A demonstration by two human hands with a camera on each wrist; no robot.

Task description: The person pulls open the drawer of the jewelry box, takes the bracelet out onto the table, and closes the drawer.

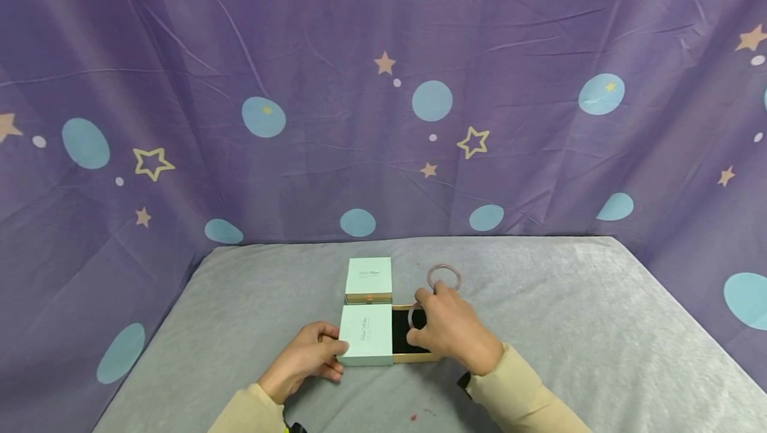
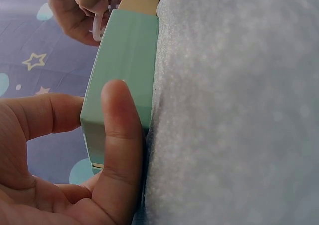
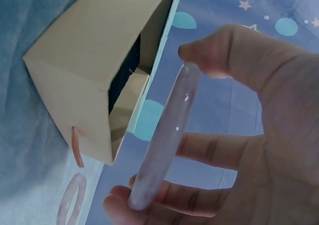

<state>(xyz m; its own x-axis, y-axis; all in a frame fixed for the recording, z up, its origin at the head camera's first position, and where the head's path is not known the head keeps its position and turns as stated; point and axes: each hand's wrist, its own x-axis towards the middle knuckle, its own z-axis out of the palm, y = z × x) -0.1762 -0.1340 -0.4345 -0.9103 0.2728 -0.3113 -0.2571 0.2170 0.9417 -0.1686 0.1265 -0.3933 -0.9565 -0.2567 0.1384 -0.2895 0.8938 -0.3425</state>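
Observation:
A mint-green drawer box lies on the cloth with its tan drawer pulled out to the right, showing a black lining. My left hand grips the closed left end of this box between its fingers and thumb. Above the drawer, my right hand pinches a pale pinkish translucent bangle between thumb and fingers. In the right wrist view the bangle appears edge-on, apart from the drawer's tan wall. A second bangle lies on the cloth beyond the right hand.
Another mint-green box, closed, sits directly behind the held one. An orange pull tab sticks out of the drawer's front. Grey cloth covers the table, and a purple curtain with stars and dots hangs behind and at the sides.

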